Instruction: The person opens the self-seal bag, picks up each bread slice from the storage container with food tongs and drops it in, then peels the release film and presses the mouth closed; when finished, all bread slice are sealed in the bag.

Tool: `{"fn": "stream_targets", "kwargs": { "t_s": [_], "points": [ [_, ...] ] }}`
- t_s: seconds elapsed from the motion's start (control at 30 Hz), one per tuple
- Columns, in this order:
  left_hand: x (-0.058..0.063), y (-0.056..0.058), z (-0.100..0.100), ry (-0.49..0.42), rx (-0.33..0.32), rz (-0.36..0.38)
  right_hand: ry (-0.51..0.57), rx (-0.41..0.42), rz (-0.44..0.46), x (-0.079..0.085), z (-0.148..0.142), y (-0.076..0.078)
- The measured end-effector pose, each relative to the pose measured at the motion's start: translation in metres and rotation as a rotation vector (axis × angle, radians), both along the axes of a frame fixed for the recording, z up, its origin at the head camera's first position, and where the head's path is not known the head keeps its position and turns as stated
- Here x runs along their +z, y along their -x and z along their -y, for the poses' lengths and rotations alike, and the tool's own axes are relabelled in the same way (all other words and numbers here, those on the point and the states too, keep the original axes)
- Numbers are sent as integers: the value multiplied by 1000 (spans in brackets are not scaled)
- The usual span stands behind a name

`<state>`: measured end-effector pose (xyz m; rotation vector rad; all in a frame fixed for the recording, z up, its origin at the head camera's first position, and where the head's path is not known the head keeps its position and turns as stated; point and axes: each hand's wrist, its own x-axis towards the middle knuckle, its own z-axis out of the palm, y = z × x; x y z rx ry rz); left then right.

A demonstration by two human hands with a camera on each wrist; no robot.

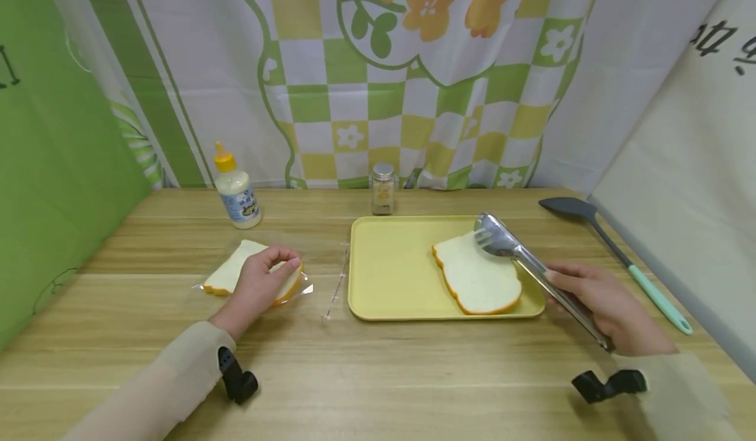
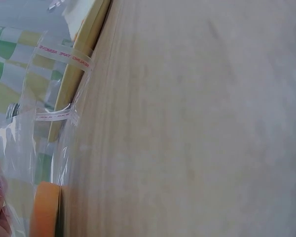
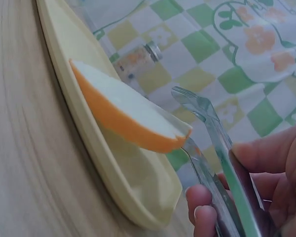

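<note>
My left hand (image 1: 258,288) pinches a clear plastic bag (image 2: 15,138) between thumb and fingers; its open end with a printed sealing strip lies toward the tray. Inside the bag is a white bread slice (image 1: 233,272) with orange crust, partly hidden by the hand. My right hand (image 1: 611,310) grips metal tongs (image 1: 534,267). Another bread slice (image 1: 472,282) is over the right half of a yellow tray (image 1: 384,264). In the right wrist view this slice (image 3: 123,106) tilts up from the tray, one tong arm under its edge and the other apart above it.
A squeeze bottle with yellow cap (image 1: 239,198) stands at the back left. Behind the tray is a small glass seasoning jar (image 1: 382,191). A spatula with green handle (image 1: 655,296) lies along the right edge. Patterned cloth (image 1: 354,113) hangs behind the table.
</note>
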<state>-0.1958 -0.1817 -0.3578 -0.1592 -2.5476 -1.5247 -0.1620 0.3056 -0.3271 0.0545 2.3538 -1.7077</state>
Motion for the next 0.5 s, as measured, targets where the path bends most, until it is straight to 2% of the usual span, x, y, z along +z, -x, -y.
{"fn": "stream_targets", "kwargs": {
  "t_s": [0.33, 0.5],
  "points": [
    [1, -1, 0, -9, -2, 18, -205, 41, -151, 17, 24, -7],
    [0, -2, 0, 5, -5, -12, -268, 60, -170, 24, 38, -13]
  ]
}}
